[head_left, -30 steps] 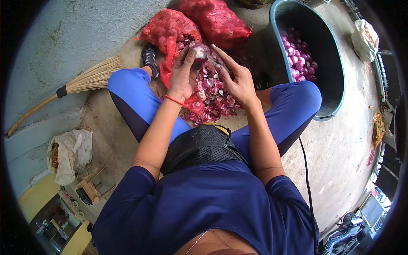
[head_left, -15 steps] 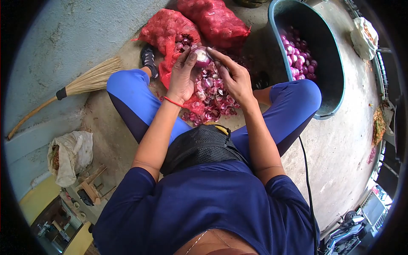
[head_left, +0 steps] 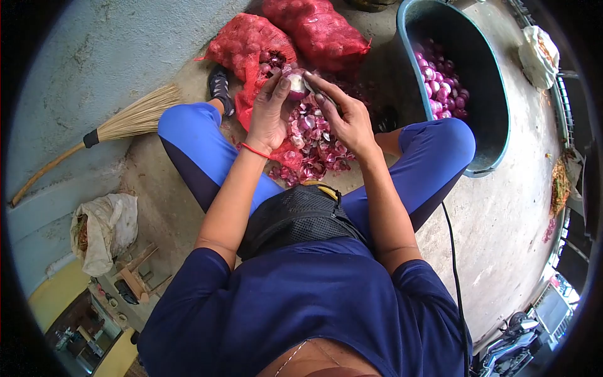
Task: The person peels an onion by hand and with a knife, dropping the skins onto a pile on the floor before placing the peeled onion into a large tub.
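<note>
My left hand (head_left: 270,113) is closed around a red onion (head_left: 298,87), with a pale peeled patch facing up. Close against the onion's right side, my right hand (head_left: 348,119) has its thumb and fingers pinched on what looks like a small knife (head_left: 309,85), mostly hidden by the fingers. Below both hands lies a heap of purple onion skins (head_left: 317,141), partly over red netting. Just beyond my left hand, an opened red mesh sack (head_left: 248,41) shows unpeeled onions at its mouth.
A second full red mesh sack (head_left: 317,31) lies behind. At the right stands a large blue-grey tub (head_left: 496,119) with peeled onions (head_left: 443,85) inside. A broom (head_left: 141,113) leans at the left wall, near a white sack (head_left: 113,232). A black cord (head_left: 453,264) runs beside my right leg.
My right fingers have shifted slightly at the onion's right side, and the thin edge between them shows more now. The left hand keeps the onion in nearly the same place.
</note>
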`<state>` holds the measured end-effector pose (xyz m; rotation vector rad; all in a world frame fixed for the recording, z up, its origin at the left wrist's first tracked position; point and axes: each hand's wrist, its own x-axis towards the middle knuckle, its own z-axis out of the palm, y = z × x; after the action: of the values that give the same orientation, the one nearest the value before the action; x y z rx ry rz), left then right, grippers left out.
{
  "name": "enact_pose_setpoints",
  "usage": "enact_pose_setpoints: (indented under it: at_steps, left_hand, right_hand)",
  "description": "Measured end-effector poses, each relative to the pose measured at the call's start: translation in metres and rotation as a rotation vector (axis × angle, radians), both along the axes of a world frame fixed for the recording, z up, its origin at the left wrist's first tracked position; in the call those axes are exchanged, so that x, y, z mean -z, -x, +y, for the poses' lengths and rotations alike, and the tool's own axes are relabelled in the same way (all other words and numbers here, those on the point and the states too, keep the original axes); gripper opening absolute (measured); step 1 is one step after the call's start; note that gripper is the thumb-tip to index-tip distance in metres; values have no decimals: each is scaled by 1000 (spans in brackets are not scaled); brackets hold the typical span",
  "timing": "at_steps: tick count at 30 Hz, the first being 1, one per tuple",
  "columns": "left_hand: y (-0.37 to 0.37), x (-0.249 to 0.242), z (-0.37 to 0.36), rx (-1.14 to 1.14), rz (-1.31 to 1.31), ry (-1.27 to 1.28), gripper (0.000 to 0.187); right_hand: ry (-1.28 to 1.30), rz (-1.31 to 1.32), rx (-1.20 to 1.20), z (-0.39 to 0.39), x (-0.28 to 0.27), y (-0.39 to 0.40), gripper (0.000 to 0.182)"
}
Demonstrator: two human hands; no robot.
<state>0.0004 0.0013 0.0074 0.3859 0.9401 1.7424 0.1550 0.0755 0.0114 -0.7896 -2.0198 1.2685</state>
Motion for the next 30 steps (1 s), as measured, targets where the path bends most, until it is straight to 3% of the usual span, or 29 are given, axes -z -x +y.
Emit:
enact_pose_setpoints:
  at_steps: [5, 11, 12, 19, 28, 30]
  left_hand:
    - [0, 1, 1, 13, -12, -6, 39]
    - [3, -1, -1, 36, -40, 15, 39]
    - [2, -1, -1, 27, -35, 26, 38]
    - [-1, -7, 0, 8, -9, 5, 38]
    - [-2, -4, 0, 1, -7, 13, 41]
    - [0, -2, 0, 10, -15, 7, 42]
  right_hand:
    - [89, 115, 45, 1, 9, 4, 38]
    - [210, 42, 29, 3, -2, -3, 40]
    - [74, 98, 9, 2, 0, 0, 43]
    - [27, -30, -33, 1, -2, -2, 43]
    - [55, 159, -9, 0, 7, 3, 43]
    - [66, 79, -22, -1, 2, 0, 42]
